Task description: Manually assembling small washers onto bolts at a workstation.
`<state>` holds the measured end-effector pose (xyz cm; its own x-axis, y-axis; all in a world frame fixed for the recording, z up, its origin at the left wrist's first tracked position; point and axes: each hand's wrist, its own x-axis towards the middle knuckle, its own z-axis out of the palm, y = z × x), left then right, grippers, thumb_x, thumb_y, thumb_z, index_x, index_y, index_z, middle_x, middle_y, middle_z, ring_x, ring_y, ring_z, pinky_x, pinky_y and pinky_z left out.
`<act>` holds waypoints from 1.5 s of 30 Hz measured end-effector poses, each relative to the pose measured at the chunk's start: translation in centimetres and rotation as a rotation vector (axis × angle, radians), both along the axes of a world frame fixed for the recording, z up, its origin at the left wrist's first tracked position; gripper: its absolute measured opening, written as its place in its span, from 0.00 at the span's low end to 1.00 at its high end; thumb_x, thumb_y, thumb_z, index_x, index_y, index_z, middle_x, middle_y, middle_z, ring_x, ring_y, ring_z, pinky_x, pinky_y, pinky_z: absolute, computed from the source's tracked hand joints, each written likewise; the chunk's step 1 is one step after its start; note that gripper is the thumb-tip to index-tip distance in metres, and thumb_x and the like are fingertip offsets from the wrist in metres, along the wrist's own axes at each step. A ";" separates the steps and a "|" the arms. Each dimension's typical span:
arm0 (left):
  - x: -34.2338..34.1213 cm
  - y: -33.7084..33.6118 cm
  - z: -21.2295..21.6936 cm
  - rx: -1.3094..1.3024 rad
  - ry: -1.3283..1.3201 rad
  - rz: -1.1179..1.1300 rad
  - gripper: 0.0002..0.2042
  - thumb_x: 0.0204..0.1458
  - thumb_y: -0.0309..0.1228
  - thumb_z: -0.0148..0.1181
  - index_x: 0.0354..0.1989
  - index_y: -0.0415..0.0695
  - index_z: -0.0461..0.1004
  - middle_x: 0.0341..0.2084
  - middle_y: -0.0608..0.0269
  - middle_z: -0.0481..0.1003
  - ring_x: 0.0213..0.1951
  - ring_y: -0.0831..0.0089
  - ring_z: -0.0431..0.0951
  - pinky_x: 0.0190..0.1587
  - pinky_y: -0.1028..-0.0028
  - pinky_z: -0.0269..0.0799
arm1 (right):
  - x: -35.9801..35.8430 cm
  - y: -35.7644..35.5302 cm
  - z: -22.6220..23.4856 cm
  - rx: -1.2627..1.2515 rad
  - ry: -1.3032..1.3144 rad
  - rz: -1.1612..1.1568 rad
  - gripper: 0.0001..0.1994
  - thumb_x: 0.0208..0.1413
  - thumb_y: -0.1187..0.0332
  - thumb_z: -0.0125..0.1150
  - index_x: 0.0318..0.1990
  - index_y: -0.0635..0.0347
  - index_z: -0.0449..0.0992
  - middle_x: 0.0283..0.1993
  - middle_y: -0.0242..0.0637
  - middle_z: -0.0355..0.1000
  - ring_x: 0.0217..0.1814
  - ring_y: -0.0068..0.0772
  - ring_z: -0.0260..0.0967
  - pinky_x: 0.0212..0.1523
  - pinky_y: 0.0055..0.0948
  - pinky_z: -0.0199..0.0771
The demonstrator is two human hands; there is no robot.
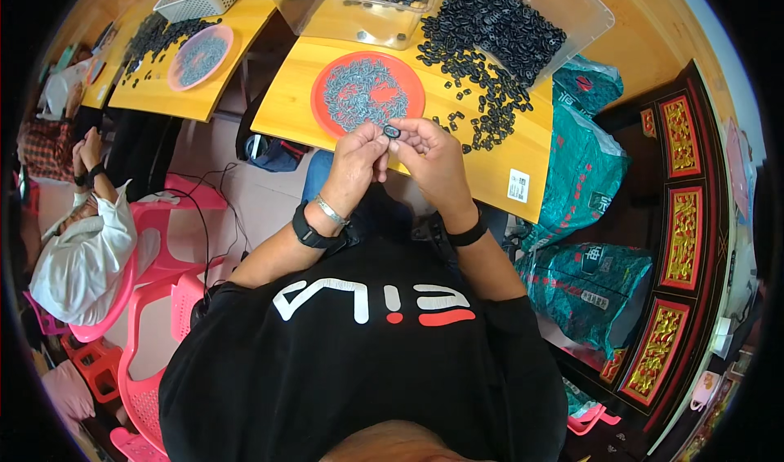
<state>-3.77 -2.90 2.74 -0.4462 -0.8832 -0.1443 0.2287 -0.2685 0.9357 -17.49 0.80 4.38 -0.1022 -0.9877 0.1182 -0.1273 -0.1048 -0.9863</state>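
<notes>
Holding a small black oval part [391, 132] between both sets of fingertips, your left hand [359, 161] and right hand [431, 158] pinch it above the red plate [327, 76]. Assembly appears underway; next, likely seat it squarely.

Plate [325, 78] of small pins sits on the table [523, 147] ahead of both hands, loose rings [482, 94] piled right of it, tubs [310, 13] behind, sacks [584, 176] on the right

Yellow wooden tables [523, 147] are standing over a pale floor [245, 200], with pink plastic chairs [155, 299] sitting at the left. A dark cabinet [694, 241] with gilded red panels is running along the right, green sacks [584, 176] leaning against it.
</notes>
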 end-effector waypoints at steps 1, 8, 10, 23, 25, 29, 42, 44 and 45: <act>0.1 0.0 0.0 -0.005 0.001 -0.008 0.07 0.55 0.30 0.47 0.25 0.44 0.64 0.13 0.70 0.63 0.13 0.82 0.63 0.15 0.84 0.55 | 0.0 0.1 0.1 -0.014 0.035 -0.014 0.13 0.48 0.79 0.58 0.44 0.69 0.72 0.34 0.34 0.72 0.35 0.18 0.70 0.37 0.17 0.71; 0.3 0.1 -0.2 -0.027 -0.009 -0.031 0.08 0.54 0.31 0.47 0.25 0.44 0.64 0.13 0.71 0.64 0.13 0.82 0.63 0.15 0.84 0.54 | 0.3 0.3 0.1 -0.192 0.183 -0.057 0.13 0.46 0.78 0.58 0.41 0.70 0.72 0.29 0.38 0.72 0.28 0.23 0.72 0.30 0.20 0.72; 0.3 0.1 0.1 0.008 -0.020 -0.034 0.08 0.54 0.31 0.47 0.24 0.44 0.64 0.13 0.71 0.64 0.13 0.82 0.63 0.15 0.84 0.55 | 0.3 0.4 0.0 -0.184 0.172 -0.063 0.13 0.46 0.78 0.58 0.41 0.70 0.72 0.29 0.38 0.72 0.27 0.22 0.72 0.30 0.19 0.72; 0.9 0.2 0.9 -0.303 -0.045 -0.098 0.07 0.55 0.31 0.49 0.35 0.40 0.64 0.18 0.68 0.63 0.20 0.81 0.65 0.22 0.80 0.62 | -0.5 1.3 1.0 0.054 -0.423 0.087 0.13 0.50 0.80 0.56 0.44 0.67 0.71 0.30 0.27 0.70 0.27 0.11 0.64 0.26 0.10 0.62; 1.2 0.1 0.7 -0.618 -0.234 -0.072 0.09 0.53 0.29 0.49 0.40 0.38 0.63 0.19 0.62 0.66 0.20 0.72 0.68 0.24 0.74 0.64 | -0.6 1.5 1.2 0.055 -0.407 0.092 0.13 0.50 0.80 0.56 0.45 0.67 0.71 0.30 0.27 0.70 0.27 0.10 0.63 0.25 0.10 0.60; 1.3 0.3 1.5 -0.935 -0.359 0.011 0.10 0.52 0.28 0.50 0.41 0.37 0.63 0.21 0.55 0.68 0.22 0.61 0.71 0.26 0.68 0.66 | -0.8 1.8 1.4 0.059 -0.359 0.121 0.14 0.50 0.80 0.56 0.46 0.68 0.71 0.30 0.27 0.70 0.28 0.11 0.64 0.27 0.10 0.62; 1.4 0.2 0.7 -1.158 -0.419 0.083 0.11 0.50 0.26 0.53 0.41 0.37 0.65 0.23 0.52 0.70 0.24 0.56 0.73 0.28 0.67 0.68 | -0.5 2.5 1.6 -0.026 -0.217 0.124 0.15 0.52 0.79 0.55 0.49 0.68 0.71 0.32 0.26 0.68 0.32 0.14 0.63 0.34 0.14 0.64; 1.3 0.2 0.7 -1.169 -0.413 0.094 0.11 0.50 0.26 0.53 0.41 0.37 0.65 0.24 0.52 0.70 0.25 0.56 0.73 0.28 0.67 0.68 | -0.5 2.5 1.5 -0.033 -0.207 0.118 0.14 0.53 0.79 0.55 0.48 0.68 0.71 0.33 0.27 0.69 0.33 0.14 0.64 0.35 0.14 0.65; 1.3 0.3 0.8 -1.168 -0.417 0.097 0.11 0.51 0.26 0.52 0.41 0.37 0.65 0.24 0.52 0.71 0.25 0.56 0.73 0.28 0.67 0.68 | -0.5 2.6 1.5 -0.033 -0.207 0.119 0.14 0.53 0.79 0.55 0.48 0.68 0.71 0.33 0.27 0.69 0.33 0.14 0.64 0.35 0.14 0.65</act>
